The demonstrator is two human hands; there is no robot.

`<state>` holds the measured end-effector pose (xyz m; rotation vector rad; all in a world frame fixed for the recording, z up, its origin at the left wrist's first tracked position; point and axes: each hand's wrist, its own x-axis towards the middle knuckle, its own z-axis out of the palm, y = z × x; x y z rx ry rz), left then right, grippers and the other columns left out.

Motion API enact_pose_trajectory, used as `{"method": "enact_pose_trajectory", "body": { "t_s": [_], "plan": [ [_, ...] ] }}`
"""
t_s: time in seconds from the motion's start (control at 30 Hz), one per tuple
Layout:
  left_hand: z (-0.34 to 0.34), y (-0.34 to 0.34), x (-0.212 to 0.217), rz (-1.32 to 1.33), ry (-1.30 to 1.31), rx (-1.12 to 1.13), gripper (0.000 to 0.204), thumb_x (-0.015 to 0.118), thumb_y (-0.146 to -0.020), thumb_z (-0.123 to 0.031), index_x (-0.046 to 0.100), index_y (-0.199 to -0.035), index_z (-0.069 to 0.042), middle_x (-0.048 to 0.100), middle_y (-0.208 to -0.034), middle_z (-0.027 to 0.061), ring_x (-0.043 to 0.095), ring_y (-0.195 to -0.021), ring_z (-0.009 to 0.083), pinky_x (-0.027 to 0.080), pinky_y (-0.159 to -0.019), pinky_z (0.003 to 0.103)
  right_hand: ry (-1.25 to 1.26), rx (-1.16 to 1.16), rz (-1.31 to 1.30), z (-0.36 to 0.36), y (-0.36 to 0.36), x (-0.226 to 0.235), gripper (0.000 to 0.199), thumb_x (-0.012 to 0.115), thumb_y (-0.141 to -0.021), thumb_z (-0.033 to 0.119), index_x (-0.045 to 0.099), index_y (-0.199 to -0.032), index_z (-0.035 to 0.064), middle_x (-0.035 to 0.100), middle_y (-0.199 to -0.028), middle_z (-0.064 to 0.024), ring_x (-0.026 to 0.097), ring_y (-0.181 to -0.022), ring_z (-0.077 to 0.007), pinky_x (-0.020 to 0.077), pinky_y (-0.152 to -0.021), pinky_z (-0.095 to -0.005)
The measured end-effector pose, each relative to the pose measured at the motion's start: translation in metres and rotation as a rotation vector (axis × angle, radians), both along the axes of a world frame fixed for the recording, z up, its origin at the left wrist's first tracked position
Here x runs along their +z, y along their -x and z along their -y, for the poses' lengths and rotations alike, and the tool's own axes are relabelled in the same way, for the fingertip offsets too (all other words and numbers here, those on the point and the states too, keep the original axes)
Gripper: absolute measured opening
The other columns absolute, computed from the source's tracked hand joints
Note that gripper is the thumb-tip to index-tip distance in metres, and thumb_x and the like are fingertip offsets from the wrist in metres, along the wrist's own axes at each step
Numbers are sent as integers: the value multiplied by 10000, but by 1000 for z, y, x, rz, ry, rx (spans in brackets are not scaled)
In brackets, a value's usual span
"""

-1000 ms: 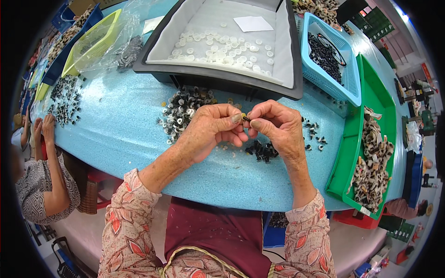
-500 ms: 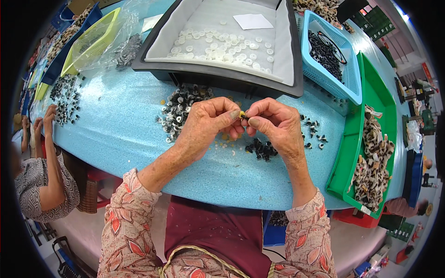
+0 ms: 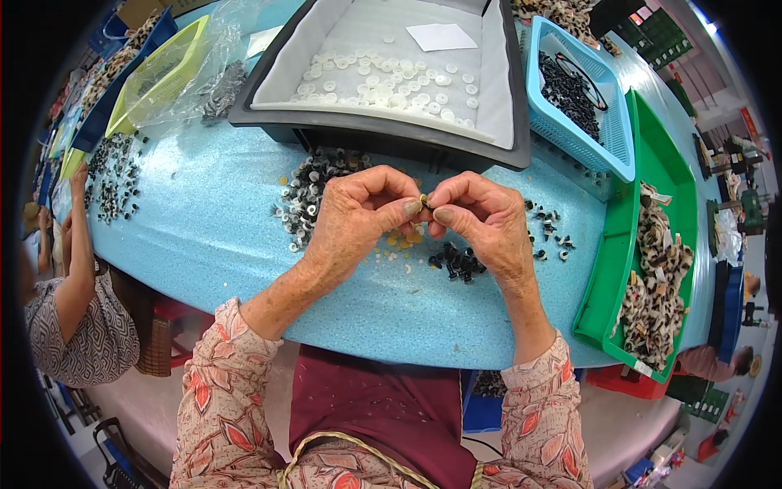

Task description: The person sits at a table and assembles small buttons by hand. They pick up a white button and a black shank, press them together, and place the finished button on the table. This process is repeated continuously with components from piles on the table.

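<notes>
Pinching one small yellow-and-dark piece (image 3: 423, 199) — fingers (image 3: 400, 181) closed on it — the left hand (image 3: 355, 215) and right hand (image 3: 491, 218) meet above the blue tabletop (image 3: 383, 318), near heaped black-and-white pieces (image 3: 302, 196).

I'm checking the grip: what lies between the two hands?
In the head view, a small yellow and dark piece sits between the left hand and right hand.

Place: a workshop, you're at a hand-assy. bench
Your tbl. (image 3: 204, 224): long blue top, sm. blk/wht pts. (image 3: 309, 194) heaped loose
Bins near you: blk tray (image 3: 383, 134) w/ white discs (image 3: 397, 100), lt. blue basket (image 3: 621, 145), grn tray (image 3: 603, 281) w/ spotted fabric pcs. (image 3: 658, 281)
To your L: co-worker (image 3: 90, 334) at same tbl., by a dark pts. pile (image 3: 114, 175)
Your wear: maroon apron (image 3: 366, 399)
Far R of you: grn crates (image 3: 664, 46)
</notes>
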<state>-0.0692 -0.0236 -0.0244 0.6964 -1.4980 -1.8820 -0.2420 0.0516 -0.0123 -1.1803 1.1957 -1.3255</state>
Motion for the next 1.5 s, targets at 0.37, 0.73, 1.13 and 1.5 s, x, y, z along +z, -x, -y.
{"method": "enact_pose_trajectory", "body": {
  "t_s": [0.37,0.73,1.13,1.5],
  "plan": [
    [-4,0,1,-23,79,69,91,640,-853,-63,634,-893,18,660,-775,60,606,-704,91,500,-635,221,36,-46,7,1,-8,-2,118,612,-838,-15,643,-952,-20,662,-806,-63,625,-691,-97,527,-646,-226],
    [-2,1,-5,-152,-179,-81,154,623,-889,-170,600,-879,-18,610,-768,32,567,-698,101,466,-650,224,27,42,13,-1,-2,0,65,635,-834,10,662,-887,-17,658,-761,-48,618,-675,-94,516,-640,-217],
    [-10,5,4,1,151,106,83,615,-860,-30,620,-924,23,651,-823,70,612,-717,86,508,-629,217,-47,16,92,1,-2,-1,63,603,-854,-1,603,-914,-20,638,-804,-54,619,-698,-99,528,-639,-224],
    [-3,2,5,69,-118,1,105,615,-865,-47,635,-917,41,658,-744,78,640,-662,109,526,-585,217,-20,19,-110,-1,2,2,95,618,-814,-27,596,-907,-21,632,-785,-40,603,-690,-91,507,-627,-222]
  ]
}}
